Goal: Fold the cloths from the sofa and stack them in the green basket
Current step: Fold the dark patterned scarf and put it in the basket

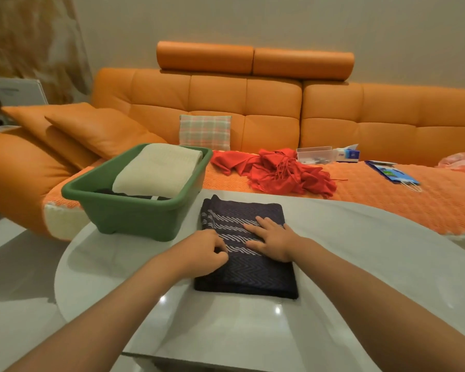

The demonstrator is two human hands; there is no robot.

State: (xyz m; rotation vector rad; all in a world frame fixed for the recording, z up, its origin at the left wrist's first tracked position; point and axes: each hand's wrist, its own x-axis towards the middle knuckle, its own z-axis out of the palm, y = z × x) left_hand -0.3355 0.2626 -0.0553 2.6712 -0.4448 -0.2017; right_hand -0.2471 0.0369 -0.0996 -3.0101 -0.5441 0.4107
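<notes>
A folded dark navy cloth [246, 275] with white zigzag stripes lies on the white table [346, 264]. My left hand [203, 255] grips its left edge with curled fingers. My right hand [273, 238] lies flat on top of it, fingers straight. The green basket [134, 210] stands on the table's far left corner, holding a folded cream cloth [157, 170] on top of a dark one. A crumpled red cloth [279, 170] with fringes lies on the orange sofa [373, 122] behind the table.
On the sofa seat are a plaid cushion [205, 131], two orange pillows [91, 130], a clear plastic box [316, 154], a tissue pack [349, 153], a blue booklet [391, 173] and a pink cloth [462, 163] at the far right.
</notes>
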